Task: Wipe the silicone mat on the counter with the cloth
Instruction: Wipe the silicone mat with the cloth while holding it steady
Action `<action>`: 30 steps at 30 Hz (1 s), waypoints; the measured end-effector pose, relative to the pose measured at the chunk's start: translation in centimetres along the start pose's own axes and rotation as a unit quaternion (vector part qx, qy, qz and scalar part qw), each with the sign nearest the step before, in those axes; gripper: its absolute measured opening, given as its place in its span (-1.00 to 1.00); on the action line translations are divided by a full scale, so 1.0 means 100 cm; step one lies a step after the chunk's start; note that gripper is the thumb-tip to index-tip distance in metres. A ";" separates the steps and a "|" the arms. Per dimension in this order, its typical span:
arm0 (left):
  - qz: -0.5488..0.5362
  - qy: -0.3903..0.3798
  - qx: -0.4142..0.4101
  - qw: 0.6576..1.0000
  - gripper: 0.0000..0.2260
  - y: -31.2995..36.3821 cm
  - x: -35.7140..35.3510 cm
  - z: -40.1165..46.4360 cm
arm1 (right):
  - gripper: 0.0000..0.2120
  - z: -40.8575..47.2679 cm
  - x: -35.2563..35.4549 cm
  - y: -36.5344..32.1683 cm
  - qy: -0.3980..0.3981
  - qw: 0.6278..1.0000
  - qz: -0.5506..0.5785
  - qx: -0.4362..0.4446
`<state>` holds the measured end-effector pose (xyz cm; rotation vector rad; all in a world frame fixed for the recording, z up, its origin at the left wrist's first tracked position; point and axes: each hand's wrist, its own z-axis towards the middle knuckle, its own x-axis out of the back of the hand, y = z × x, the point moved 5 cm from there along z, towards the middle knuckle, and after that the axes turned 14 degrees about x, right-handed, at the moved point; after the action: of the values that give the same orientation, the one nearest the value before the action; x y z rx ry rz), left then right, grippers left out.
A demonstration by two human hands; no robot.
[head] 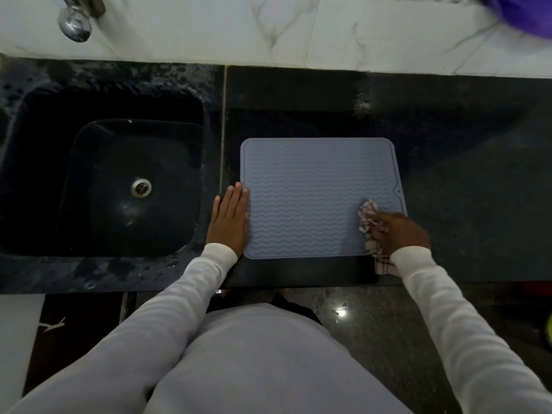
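Silicone is floppy and grippy stuff, so that blue-grey rectangular silicone mat with wavy ridges point(316, 198) is gonna be light and bendy, and I'd guess it scoots or buckles if you scrub it without pinning an edge down. It lies flat on the dark speckled stone counter point(463, 174), middle of the frame, just right of the black sink point(119, 180).

The left hand point(229, 218) is flat, fingers straight and together, resting along the mat's left edge, partly on the mat and partly on the counter. Looks like the hold-down hand to me, and that edge seems the sensible spot for it.

The right hand point(398, 231) sits over the mat's lower right corner, fingers curled round a bunched pink-and-white checked cloth point(370, 219). Cloth is soft and crumpled, with a tail hanging off toward the counter's front edge. Most of the mat lies between the two hands.
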<state>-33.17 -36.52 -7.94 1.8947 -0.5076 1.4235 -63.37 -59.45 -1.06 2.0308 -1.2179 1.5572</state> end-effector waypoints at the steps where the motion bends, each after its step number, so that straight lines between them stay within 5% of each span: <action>1: -0.002 -0.003 -0.001 1.000 -0.50 0.000 0.000 0.000 | -0.55 -0.001 0.002 0.011 0.002 1.000 -0.004 -0.015; 11: 0.001 -0.011 -0.017 1.000 -0.49 -0.003 0.003 0.002 | -0.60 -0.011 0.021 0.065 0.043 0.992 -0.013 -0.118; 18: -0.012 -0.008 -0.023 1.000 -0.49 -0.002 0.005 0.002 | -0.63 -0.015 0.024 0.035 0.075 0.989 -0.014 -0.127; 23: -0.013 -0.007 -0.026 1.000 -0.48 -0.002 0.005 0.001 | -0.67 -0.015 0.015 -0.072 0.165 0.982 0.089 0.007; 30: 0.004 -0.021 -0.041 0.999 -0.43 -0.007 -0.001 0.004 | -0.65 0.003 -0.078 -0.242 0.040 0.977 0.048 0.204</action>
<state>-32.50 -36.32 -8.29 1.8625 -0.5857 1.3485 -44.99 -41.88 -2.23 2.1453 -1.0464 2.0547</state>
